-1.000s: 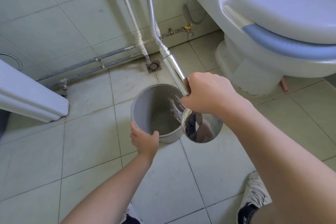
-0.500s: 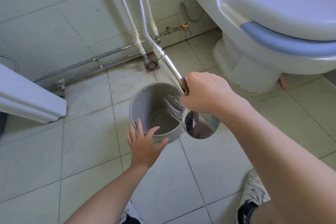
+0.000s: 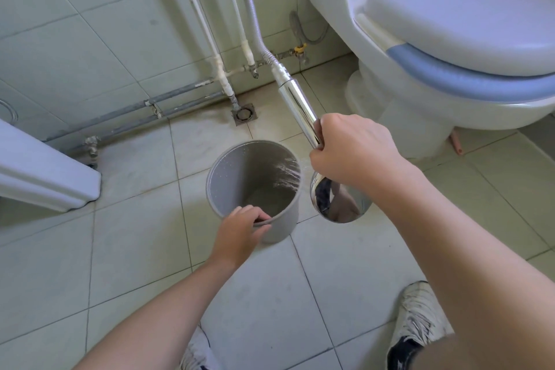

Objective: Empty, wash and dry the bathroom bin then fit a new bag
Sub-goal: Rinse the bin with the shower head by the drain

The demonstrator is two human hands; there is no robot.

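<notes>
Regripped since half a second ago, left hand [image 3: 240,231] now hooks its fingers over the near rim of the grey bin [image 3: 237,177], upright on floor tiles, wet inside; right hand [image 3: 351,153] clasps the spraying shower head [image 3: 303,111].

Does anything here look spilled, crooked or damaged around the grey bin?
Nothing looks damaged. The grey bin stands on the floor, the left hand gripping its near rim while the right hand aims the shower head into it. Only the tiles near the floor drain look wet and stained.
</notes>
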